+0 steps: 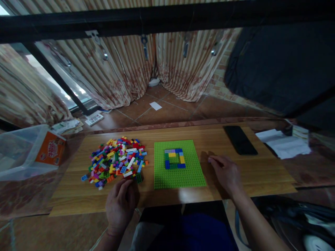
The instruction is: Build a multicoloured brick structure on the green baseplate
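Note:
My left hand (120,204) rests at the front edge of a heap of mixed coloured building bricks (115,158), its fingers curled. A dark green brick (138,178) lies just beyond its fingertips. Whether anything sits inside those fingers is hidden. To the right of a bright green baseplate (180,179), my right hand (227,173) is low over the table with fingers bent together and tips pointing left. I cannot make out anything in them. On the baseplate stands a roughly square brick outline (167,165) in blue, green, yellow and grey, with green studs showing in its middle.
A black phone (240,140) lies on the wooden table (183,130) at the back right. Off its left end is a clear plastic bin (24,143) with an orange label. White papers (285,143) are beyond the right end. Striped curtains (117,69) hang behind.

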A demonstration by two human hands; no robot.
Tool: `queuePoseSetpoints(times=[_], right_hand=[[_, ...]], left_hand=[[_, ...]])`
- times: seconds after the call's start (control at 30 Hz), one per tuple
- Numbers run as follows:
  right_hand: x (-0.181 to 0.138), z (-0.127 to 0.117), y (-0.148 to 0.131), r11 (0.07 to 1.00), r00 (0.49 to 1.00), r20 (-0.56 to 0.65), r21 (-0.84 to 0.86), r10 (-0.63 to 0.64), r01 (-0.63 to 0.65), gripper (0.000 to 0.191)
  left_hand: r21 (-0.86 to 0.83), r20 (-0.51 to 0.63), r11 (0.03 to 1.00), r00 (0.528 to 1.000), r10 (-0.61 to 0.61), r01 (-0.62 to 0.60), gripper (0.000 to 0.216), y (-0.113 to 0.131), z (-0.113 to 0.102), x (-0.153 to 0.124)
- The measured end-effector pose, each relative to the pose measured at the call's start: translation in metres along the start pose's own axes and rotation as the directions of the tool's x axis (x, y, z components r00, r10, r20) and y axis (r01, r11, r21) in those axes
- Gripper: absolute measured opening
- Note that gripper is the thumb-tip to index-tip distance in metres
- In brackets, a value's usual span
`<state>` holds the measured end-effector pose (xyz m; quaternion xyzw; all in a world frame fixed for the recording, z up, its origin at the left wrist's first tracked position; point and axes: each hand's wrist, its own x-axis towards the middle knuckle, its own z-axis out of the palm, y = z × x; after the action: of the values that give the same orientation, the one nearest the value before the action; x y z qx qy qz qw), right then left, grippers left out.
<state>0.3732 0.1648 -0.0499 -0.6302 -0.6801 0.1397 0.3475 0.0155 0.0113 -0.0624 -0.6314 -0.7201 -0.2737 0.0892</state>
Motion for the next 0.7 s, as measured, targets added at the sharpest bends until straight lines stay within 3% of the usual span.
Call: queuePoseSetpoints(times=[0.37,0.53,0.7], right_hand=[[-0.02,-0.01,-0.001,0.994,0.996,0.012,0.064,0.091,-0.091,0.034],[-0.019,-0.01,-0.002,0.991,0.992,-0.004,-0.051,0.126,-0.127,0.038],[-0.016,-0.008,-0.003,0.992,0.999,0.017,-0.119,0.052,-0.05,0.036]], left_hand=[[0.024,-0.019,0.999,0.999,0.027,-0.026,0.019,-0.002,0.0,0.001],[0.015,-0.024,0.999,0.999,0.035,-0.034,0.019,0.0,0.0,0.002],[0.034,-0.028,0.999,0.999,0.023,-0.022,0.019,0.001,0.0,0.002]])
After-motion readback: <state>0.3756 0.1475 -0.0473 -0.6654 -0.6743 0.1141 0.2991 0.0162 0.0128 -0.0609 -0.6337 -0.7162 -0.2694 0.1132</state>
